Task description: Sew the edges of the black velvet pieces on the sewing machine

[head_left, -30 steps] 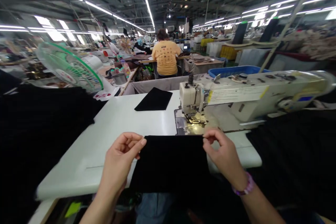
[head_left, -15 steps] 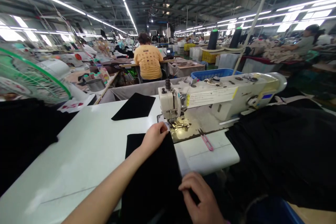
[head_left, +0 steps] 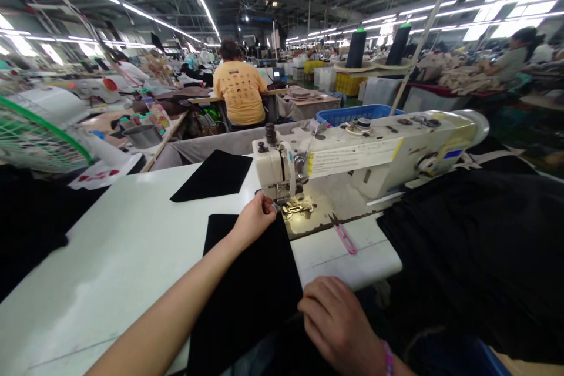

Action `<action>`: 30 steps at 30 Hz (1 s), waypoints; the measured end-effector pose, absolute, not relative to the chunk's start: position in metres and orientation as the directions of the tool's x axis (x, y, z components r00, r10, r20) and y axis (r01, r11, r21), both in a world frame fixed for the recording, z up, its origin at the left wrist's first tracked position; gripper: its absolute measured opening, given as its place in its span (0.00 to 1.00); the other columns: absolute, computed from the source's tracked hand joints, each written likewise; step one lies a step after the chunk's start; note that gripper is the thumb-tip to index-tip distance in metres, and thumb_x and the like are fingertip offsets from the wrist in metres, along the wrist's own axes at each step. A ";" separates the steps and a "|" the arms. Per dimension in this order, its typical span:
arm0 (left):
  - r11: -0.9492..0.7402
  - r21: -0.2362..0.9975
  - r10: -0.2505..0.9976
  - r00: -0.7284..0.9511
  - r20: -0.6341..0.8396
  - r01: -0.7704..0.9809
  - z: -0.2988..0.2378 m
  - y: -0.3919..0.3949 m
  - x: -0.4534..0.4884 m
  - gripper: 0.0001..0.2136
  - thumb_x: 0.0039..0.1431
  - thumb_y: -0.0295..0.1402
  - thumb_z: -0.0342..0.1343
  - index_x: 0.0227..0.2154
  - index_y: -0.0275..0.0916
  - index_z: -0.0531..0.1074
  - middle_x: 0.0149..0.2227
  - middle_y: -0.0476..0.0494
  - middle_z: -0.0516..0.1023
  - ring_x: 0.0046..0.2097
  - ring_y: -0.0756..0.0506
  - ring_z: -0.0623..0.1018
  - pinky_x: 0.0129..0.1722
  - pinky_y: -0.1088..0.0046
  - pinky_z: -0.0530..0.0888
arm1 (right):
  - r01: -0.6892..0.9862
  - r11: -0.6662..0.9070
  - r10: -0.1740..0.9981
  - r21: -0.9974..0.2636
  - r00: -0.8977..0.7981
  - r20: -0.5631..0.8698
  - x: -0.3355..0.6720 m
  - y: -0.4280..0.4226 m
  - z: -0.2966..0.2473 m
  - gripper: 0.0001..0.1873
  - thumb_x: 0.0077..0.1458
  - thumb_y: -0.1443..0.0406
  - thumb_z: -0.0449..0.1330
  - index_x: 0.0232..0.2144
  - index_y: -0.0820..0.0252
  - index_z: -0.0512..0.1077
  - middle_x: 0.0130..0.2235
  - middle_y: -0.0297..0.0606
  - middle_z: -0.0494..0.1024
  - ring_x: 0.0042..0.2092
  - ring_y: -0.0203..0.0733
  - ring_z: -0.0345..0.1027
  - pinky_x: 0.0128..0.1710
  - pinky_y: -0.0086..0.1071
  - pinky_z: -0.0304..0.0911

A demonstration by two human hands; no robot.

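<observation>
A black fabric panel [head_left: 251, 282] lies on the white sewing table [head_left: 118, 235] and hangs over its front edge. My left hand [head_left: 254, 217] pinches the panel's far right corner, close to the needle area of the sewing machine [head_left: 352, 158]. At the panel's right edge, by the table's front, my right hand [head_left: 332, 317] is closed with its fingertips on the fabric. Pink thread snips [head_left: 344, 238] rest on the table right of the panel. Another black fabric piece [head_left: 214, 176] lies flat left of the machine head.
Dark fabric is heaped at the right [head_left: 480, 247] and at the far left [head_left: 30, 235]. A green-rimmed fan [head_left: 44, 135] stands at the left. Behind the machine are a blue basket [head_left: 352, 114] and thread cones [head_left: 356, 50]. A person in a yellow shirt [head_left: 240, 91] sits ahead.
The view has shifted slightly right. My right hand has turned over, its fingers folding in closer at the panel's edge. My left hand stays at the far corner by the needle area.
</observation>
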State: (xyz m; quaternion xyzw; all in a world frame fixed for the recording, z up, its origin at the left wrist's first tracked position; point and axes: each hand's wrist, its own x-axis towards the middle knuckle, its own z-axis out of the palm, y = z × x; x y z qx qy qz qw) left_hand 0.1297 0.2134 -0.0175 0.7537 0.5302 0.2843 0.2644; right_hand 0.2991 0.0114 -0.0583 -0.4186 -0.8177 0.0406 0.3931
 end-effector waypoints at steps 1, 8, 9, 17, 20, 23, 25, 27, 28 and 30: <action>-0.294 0.698 0.951 0.274 0.145 0.653 -0.018 0.217 0.131 0.07 0.49 0.28 0.53 0.29 0.42 0.61 0.26 0.52 0.71 0.28 0.48 0.72 0.31 0.72 0.66 | 0.659 0.627 0.733 -0.415 -0.318 0.601 0.297 0.013 -0.058 0.11 0.61 0.76 0.47 0.35 0.62 0.67 0.34 0.40 0.69 0.36 0.46 0.63 0.37 0.40 0.62; -0.290 0.672 0.953 0.268 0.139 0.682 -0.023 0.227 0.133 0.08 0.49 0.28 0.54 0.29 0.42 0.59 0.25 0.53 0.68 0.26 0.49 0.69 0.28 0.73 0.65 | 0.636 0.608 0.747 -0.474 -0.258 0.613 0.292 0.017 -0.056 0.12 0.56 0.78 0.48 0.36 0.61 0.66 0.37 0.40 0.70 0.41 0.47 0.64 0.42 0.42 0.61; -0.289 0.667 0.954 0.268 0.138 0.687 -0.024 0.226 0.133 0.08 0.49 0.28 0.54 0.29 0.42 0.59 0.25 0.53 0.68 0.26 0.49 0.70 0.28 0.73 0.65 | 0.630 0.615 0.741 -0.474 -0.257 0.620 0.292 0.018 -0.055 0.12 0.55 0.78 0.48 0.36 0.61 0.66 0.37 0.40 0.70 0.42 0.47 0.64 0.43 0.42 0.61; -0.331 0.572 0.944 0.258 0.208 0.750 -0.016 0.221 0.135 0.05 0.53 0.28 0.54 0.32 0.40 0.63 0.30 0.47 0.73 0.32 0.45 0.74 0.34 0.68 0.70 | 0.604 0.660 0.723 -0.446 -0.350 0.596 0.300 0.022 -0.052 0.14 0.51 0.79 0.50 0.37 0.61 0.67 0.40 0.42 0.73 0.44 0.47 0.65 0.49 0.45 0.64; -0.389 0.435 0.910 0.265 0.320 0.812 -0.006 0.188 0.133 0.07 0.55 0.28 0.56 0.37 0.38 0.67 0.41 0.37 0.74 0.47 0.36 0.74 0.47 0.58 0.70 | 0.609 0.664 0.722 -0.434 -0.370 0.585 0.303 0.019 -0.054 0.17 0.51 0.78 0.50 0.41 0.62 0.69 0.43 0.42 0.74 0.47 0.48 0.65 0.53 0.49 0.62; -0.595 0.274 0.794 0.501 0.344 0.755 -0.002 0.130 0.124 0.06 0.59 0.29 0.54 0.39 0.40 0.71 0.43 0.39 0.76 0.46 0.39 0.75 0.46 0.59 0.73 | 0.615 0.658 0.731 -0.435 -0.385 0.563 0.307 0.016 -0.054 0.20 0.51 0.78 0.50 0.44 0.61 0.69 0.46 0.43 0.74 0.50 0.49 0.65 0.57 0.51 0.59; -0.774 0.283 0.630 0.733 0.256 0.567 -0.008 0.092 0.115 0.07 0.62 0.27 0.51 0.39 0.42 0.73 0.42 0.43 0.77 0.43 0.43 0.77 0.43 0.66 0.76 | 0.618 0.657 0.736 -0.432 -0.404 0.543 0.308 0.015 -0.053 0.19 0.52 0.78 0.50 0.44 0.62 0.69 0.47 0.43 0.74 0.51 0.49 0.64 0.59 0.52 0.57; -0.872 0.182 0.489 0.810 0.324 0.454 -0.018 0.068 0.105 0.12 0.61 0.25 0.49 0.44 0.40 0.73 0.45 0.41 0.79 0.46 0.42 0.78 0.43 0.66 0.78 | 0.618 0.656 0.740 -0.433 -0.414 0.531 0.309 0.016 -0.052 0.19 0.52 0.78 0.50 0.44 0.62 0.70 0.47 0.43 0.74 0.51 0.49 0.65 0.60 0.52 0.57; -0.895 0.129 0.443 0.825 0.350 0.426 -0.023 0.063 0.100 0.14 0.60 0.25 0.49 0.48 0.38 0.72 0.48 0.40 0.79 0.49 0.41 0.77 0.45 0.65 0.78 | 0.620 0.653 0.743 -0.436 -0.412 0.528 0.309 0.017 -0.051 0.19 0.53 0.78 0.50 0.45 0.62 0.70 0.47 0.43 0.74 0.51 0.49 0.65 0.60 0.52 0.57; -0.909 0.067 0.406 0.836 0.368 0.412 -0.030 0.064 0.095 0.18 0.60 0.24 0.50 0.52 0.36 0.70 0.52 0.39 0.77 0.52 0.40 0.76 0.47 0.64 0.79 | 0.628 0.640 0.752 -0.443 -0.397 0.526 0.308 0.022 -0.049 0.20 0.53 0.78 0.50 0.46 0.62 0.69 0.47 0.43 0.74 0.51 0.48 0.64 0.60 0.52 0.56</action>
